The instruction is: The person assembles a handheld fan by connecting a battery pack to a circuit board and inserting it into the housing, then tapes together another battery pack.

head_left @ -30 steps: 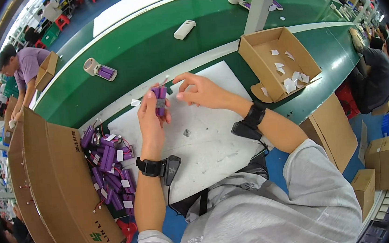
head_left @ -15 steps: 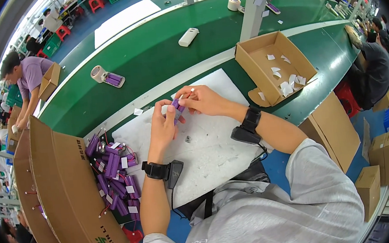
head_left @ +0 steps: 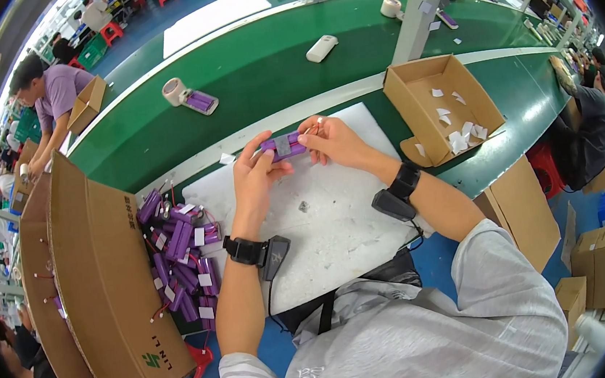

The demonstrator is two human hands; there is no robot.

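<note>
Nearest the viewer were the worker's light grey short-sleeved shirt [head_left: 396,326] and bare forearms, each wrist circled by a black strap [head_left: 245,250] bearing a small black box. Beyond the shirt, a white, scuffed foam board [head_left: 323,249] covered part of the green worktop. At its left side lay a heap of purple oblong battery packs [head_left: 181,248] with white labels and red leads, flanked by a large, tall-sided brown cardboard carton [head_left: 107,281].

Over the far part of the foam board, the left hand [head_left: 252,179] and the right hand [head_left: 340,141] held between them a single purple oblong battery pack with a grey patch [head_left: 283,146], lying roughly crosswise. The left fingers and thumb pinched its left end; the right fingers and thumb grasped its right end, beside a small white plug [head_left: 320,120].

To the right of the hands, a shallow brown cardboard tray [head_left: 418,105] contained white paper scraps [head_left: 461,139]. Farther off, a green belt [head_left: 256,80] carried a white rounded housing with purple cells [head_left: 199,103] and a white oblong case [head_left: 322,48]. At far left, a co-worker in a mauve shirt [head_left: 64,92] leaned forward, arms lowered.
</note>
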